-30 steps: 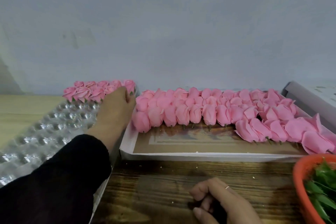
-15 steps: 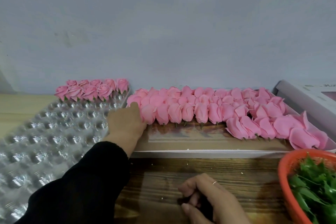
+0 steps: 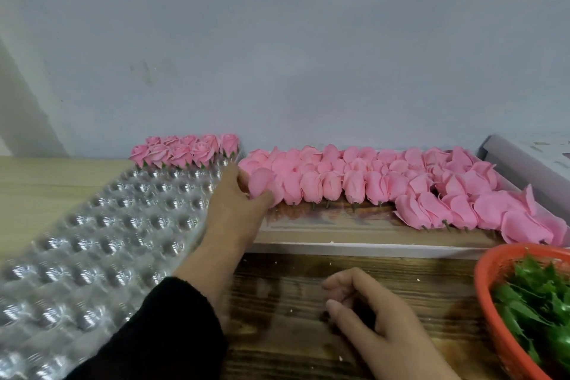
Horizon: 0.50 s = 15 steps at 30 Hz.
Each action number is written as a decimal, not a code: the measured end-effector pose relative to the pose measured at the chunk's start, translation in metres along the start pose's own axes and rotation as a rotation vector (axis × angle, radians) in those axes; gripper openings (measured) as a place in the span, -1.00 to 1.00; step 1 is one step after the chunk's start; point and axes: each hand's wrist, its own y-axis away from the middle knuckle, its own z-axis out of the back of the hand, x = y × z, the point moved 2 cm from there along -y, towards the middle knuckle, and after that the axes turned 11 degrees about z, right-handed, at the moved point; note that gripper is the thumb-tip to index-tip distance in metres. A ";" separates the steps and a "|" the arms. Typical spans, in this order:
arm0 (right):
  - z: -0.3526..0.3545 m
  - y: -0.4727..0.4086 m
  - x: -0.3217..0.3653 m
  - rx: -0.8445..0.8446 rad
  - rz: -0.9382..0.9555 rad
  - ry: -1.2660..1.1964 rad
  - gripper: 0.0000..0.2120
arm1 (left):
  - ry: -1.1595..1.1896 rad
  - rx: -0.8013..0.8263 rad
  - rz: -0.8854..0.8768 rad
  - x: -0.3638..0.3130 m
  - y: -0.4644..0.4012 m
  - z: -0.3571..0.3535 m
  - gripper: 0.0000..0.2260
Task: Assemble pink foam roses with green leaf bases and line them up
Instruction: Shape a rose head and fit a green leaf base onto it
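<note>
My left hand (image 3: 233, 210) grips a pink foam rose (image 3: 262, 183) at the left end of the rows of loose roses (image 3: 385, 182) lying in a shallow box (image 3: 339, 248). Several finished roses with green bases (image 3: 188, 149) stand lined up at the far end of a clear plastic cell tray (image 3: 101, 241). An orange basket (image 3: 493, 302) at the right holds green leaf bases (image 3: 536, 296). On the wooden table, my right hand (image 3: 370, 315) rests with its fingers loosely curled and nothing visible in them.
A white box lid (image 3: 530, 163) leans at the far right. A pale wall stands close behind the trays. Dark wood tabletop (image 3: 293, 333) shows between my hands.
My left hand has moved right from the finished roses on the plastic tray to the box and taken hold of a loose rose. My right hand's fingers have loosened.
</note>
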 end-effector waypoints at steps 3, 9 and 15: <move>0.002 0.000 0.007 -0.059 -0.019 -0.126 -0.84 | 0.280 0.150 0.070 -0.004 0.050 -0.003 -0.74; 0.000 0.004 0.017 0.085 -0.005 -0.259 -0.67 | 0.640 0.369 0.225 -0.001 0.121 -0.015 -0.72; -0.004 0.007 0.009 0.049 -0.102 -0.586 -0.42 | 0.459 0.435 -0.001 -0.009 0.137 -0.020 -0.79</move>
